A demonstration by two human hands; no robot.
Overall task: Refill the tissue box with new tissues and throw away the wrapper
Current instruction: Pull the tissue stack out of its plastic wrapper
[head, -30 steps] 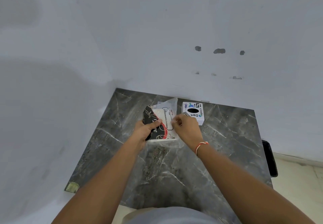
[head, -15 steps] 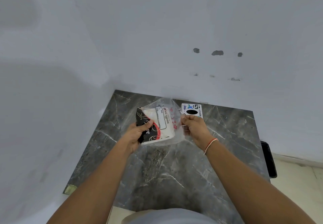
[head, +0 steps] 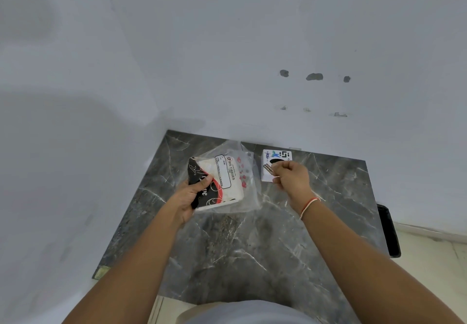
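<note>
Head view, left to right. Left hand [head: 192, 200] grasps the tissue pack [head: 217, 184] by its black-and-red printed end, thumb on top, holding it just above the dark marble tabletop [head: 252, 253]. The pack sits inside a clear plastic wrapper [head: 249, 172] labelled "BIG TISSUES"; the wrapper's far end stands loose and crumpled, apparently opened. Beside it on the tabletop stands the white tissue box [head: 275, 163], its dark oval slot facing up and partly covered by the right hand [head: 293, 178]. Right hand is clenched, thumb and forefinger pinched on something small and pale, possibly a strip or thread from the wrapper; what it is cannot be resolved. A black bin [head: 389, 230] shows at the table's right edge.

Likely risks: the one-handed grip on slippery film may let the tissue stack slide out of the open end and fan across the table; pulling the wrapper unevenly could tear tissues; the pinched scrap, being small, could be dropped and missed when the wrapper is discarded
</note>
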